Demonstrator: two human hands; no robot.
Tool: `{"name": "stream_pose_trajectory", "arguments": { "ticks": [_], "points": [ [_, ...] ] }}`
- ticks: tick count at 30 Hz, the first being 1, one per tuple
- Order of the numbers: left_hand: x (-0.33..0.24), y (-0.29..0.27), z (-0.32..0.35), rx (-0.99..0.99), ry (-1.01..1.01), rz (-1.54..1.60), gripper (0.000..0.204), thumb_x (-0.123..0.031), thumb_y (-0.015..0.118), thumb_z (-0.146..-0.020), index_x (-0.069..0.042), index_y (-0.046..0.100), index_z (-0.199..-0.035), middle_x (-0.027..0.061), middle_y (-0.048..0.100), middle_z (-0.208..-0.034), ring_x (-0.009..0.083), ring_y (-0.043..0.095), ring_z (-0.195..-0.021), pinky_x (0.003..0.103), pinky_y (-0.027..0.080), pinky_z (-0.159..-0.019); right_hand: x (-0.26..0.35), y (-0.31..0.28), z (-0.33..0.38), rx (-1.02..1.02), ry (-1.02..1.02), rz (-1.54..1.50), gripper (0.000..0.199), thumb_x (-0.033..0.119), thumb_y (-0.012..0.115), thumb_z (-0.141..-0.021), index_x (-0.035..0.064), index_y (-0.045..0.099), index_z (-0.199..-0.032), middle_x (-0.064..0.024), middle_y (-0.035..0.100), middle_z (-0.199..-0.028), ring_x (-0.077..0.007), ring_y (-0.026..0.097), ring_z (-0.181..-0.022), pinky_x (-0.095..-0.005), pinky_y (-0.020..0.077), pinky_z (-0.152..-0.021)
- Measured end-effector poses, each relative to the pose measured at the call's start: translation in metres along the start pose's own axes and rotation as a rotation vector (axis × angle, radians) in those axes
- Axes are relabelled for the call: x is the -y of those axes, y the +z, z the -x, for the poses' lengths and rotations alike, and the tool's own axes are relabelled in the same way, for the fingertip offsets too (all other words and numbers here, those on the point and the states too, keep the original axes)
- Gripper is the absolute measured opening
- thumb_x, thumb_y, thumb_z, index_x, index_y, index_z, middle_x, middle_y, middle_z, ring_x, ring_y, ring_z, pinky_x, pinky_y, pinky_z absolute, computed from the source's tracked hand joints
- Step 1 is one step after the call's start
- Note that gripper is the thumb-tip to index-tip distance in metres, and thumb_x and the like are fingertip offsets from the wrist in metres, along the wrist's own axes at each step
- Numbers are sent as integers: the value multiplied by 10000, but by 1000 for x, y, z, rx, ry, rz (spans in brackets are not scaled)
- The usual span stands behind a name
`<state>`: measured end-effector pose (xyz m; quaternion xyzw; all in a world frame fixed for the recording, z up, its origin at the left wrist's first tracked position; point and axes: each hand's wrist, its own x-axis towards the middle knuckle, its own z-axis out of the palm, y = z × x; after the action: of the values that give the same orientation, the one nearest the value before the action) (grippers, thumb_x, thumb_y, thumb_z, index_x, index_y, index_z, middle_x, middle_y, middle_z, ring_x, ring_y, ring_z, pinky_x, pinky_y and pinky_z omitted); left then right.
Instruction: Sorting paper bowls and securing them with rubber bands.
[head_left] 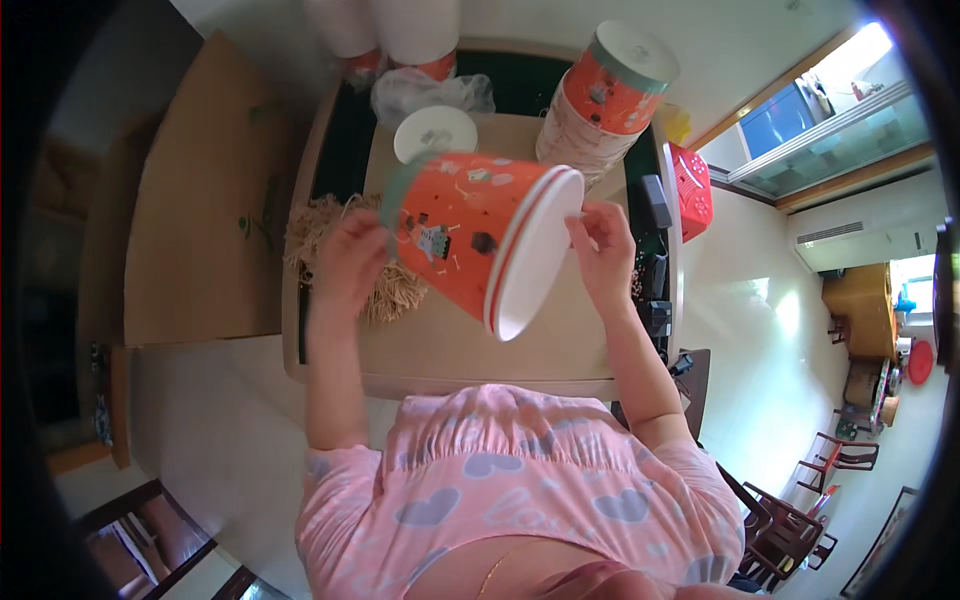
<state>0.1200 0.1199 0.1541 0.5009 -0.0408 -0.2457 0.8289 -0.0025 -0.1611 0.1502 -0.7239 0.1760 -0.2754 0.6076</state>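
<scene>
The surface (450,352) bore strings (400,298) by its left edge. Over its middle I held the bucket (455,215) tilted, my right hand (603,248) pinching its rim, my left hand (350,252) at its green end, grip too blurred to tell. I judged it light, stiffish, easily dented, surest by the rim.

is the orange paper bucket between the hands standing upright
No, the orange paper bucket is tipped sideways, white rim toward the right hand and green end toward the left hand.
</scene>
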Motion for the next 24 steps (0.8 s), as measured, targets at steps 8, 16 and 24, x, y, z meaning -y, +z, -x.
{"name": "stream_pose_trajectory", "arguments": {
  "ticks": [8, 16, 24],
  "points": [
    [236, -82, 57, -195, -423, 106, 142, -187, 588, -920, -66, 611, -991, 27, 647, -899, 130, 626, -782, 267, 513, -685, -87, -35, 69, 224, 299, 414, 192, 46, 691, -769, 21, 589, -930, -21, 557, -656, -104, 539, -625, -261, 454, -586],
    [189, -16, 56, -344, 125, -570, 252, -268, 655, -881, -41, 551, -911, 41, 580, -766, 127, 548, -662, 283, 462, -617, -81, -17, 72, 308, 222, 689, 160, 100, 642, -755, 35, 583, -889, -104, 577, -661, -235, 577, -615, -344, 475, -598],
    [168, 3, 47, -240, 245, -1025, 146, -77, 669, -789, -25, 561, -872, 103, 591, -789, 248, 588, -700, 359, 486, -648, -82, -18, 63, 300, 110, 754, 149, 92, 634, -749, 29, 580, -873, -139, 626, -726, -298, 622, -674, -387, 493, -634]
  ]
}}
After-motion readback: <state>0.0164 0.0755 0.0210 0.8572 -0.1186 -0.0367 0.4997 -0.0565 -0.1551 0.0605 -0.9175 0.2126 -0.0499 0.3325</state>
